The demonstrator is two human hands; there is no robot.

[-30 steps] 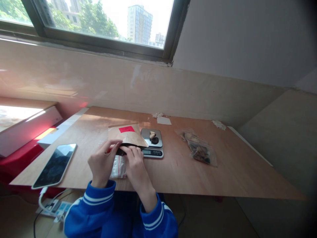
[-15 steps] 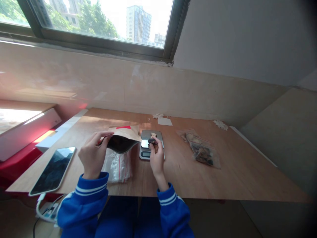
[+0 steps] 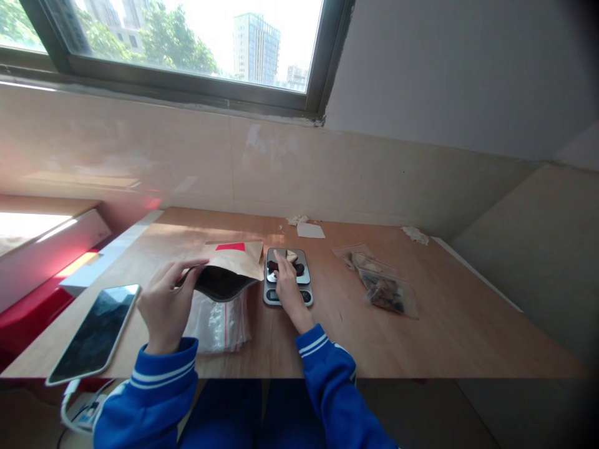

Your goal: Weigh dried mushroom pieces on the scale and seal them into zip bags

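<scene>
My left hand (image 3: 167, 300) pinches the edge of a brown kraft paper pouch (image 3: 255, 257), whose dark-lined mouth gapes toward me. To its right, my right hand (image 3: 289, 290) reaches over a small kitchen scale (image 3: 305, 275), fingers stretched out above its metal plate. On the plate lie a pale dried slice (image 3: 291, 256), a dark round piece (image 3: 299, 269) and a dark brown piece (image 3: 272, 266) close by my fingers. Part of the plate and display is hidden by that hand. Under the pouch is a stack of clear zip bags (image 3: 224, 327).
Filled zip bags of dried pieces (image 3: 386, 292) lie to the right. A smartphone (image 3: 96, 333) on a white cable is at the left edge. White paper (image 3: 311, 231) and crumpled tissue (image 3: 415, 235) rest toward the wall.
My right hand has lowered onto the scale, and its fingers have straightened. The dark pieces it held now lie on the plate. My left hand and the pouch shifted slightly left and down.
</scene>
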